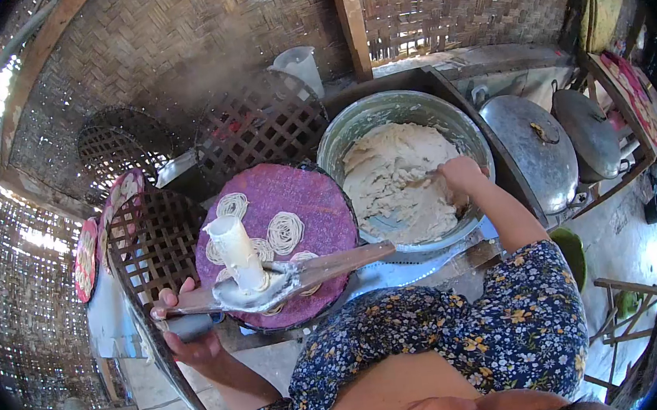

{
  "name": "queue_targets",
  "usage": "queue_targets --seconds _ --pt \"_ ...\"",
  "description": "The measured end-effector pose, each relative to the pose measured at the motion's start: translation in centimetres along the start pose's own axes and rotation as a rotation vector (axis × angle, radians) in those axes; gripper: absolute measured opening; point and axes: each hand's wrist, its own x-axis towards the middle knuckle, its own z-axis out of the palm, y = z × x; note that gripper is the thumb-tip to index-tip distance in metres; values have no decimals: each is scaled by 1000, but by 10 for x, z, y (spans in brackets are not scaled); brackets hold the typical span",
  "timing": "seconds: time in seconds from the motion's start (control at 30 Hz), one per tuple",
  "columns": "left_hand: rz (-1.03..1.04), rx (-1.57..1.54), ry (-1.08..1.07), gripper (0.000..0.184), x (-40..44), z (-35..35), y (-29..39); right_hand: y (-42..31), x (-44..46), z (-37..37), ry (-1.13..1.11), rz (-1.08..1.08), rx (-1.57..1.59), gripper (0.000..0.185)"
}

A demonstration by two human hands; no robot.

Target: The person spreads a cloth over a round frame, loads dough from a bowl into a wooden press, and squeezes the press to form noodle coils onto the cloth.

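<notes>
A large green basin (328,138) holds pale, sticky dough (396,167). My right hand (464,179) reaches into the right side of that dough, its fingers curled and partly hidden. At the left, my left hand (188,323) grips the end of a wooden press (334,263), with a dark rounded piece under the palm. A white cylinder (236,253) stands up from the middle of the press. Beneath it lies a round purple mat (296,196) with several coiled noodle nests (285,232) on it, some partly covered by the press.
Woven lattice trays (161,237) lean left and behind the mat. A translucent bucket (300,69) stands at the back. Two lidded metal pots (528,146) are right of the basin. A green bowl (571,257) sits lower right, near a wooden rack (629,283).
</notes>
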Motion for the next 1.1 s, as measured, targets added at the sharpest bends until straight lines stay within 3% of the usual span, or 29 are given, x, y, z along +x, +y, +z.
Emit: queue_targets --seconds 0.2,0.3,0.4,0.57,0.6,0.67,0.7,0.8,0.87,0.9,0.97,1.03,1.1 --pt "-6 -5 -34 41 -8 2 4 -26 -6 -13 -170 -78 -70 24" --pt "-7 -13 -127 43 -8 -2 -3 -31 -12 -1 -54 -18 58 18" --pt "-24 49 -133 45 -5 12 -5 -21 -13 17 -81 -45 117 20" --pt "-71 206 -111 50 -1 24 0 -7 -57 -84 -315 114 477 39" --pt "92 301 -169 52 3 37 0 0 -65 -100 -362 145 592 43" --pt "-123 399 -268 45 7 43 3 26 -74 -111 -285 -49 668 44" --pt "-243 507 -176 50 6 35 -6 34 -76 -122 -241 -147 699 45" --pt "-538 5 -337 42 26 40 -54 30 -96 -168 -146 -318 960 44" --pt "-463 302 -438 42 36 88 -58 24 -99 -194 -136 -425 1023 43" --pt "-214 785 -514 44 39 106 -59 20 -102 -209 -132 -479 1056 43" --pt "-180 964 -641 50 46 129 -69 3 -112 -243 -202 -523 1084 41" --pt "-66 949 -709 48 47 136 -84 -5 -114 -257 -248 -541 1084 41" --pt "-120 1015 -773 45 49 139 -84 -12 -113 -269 -144 -583 903 36"
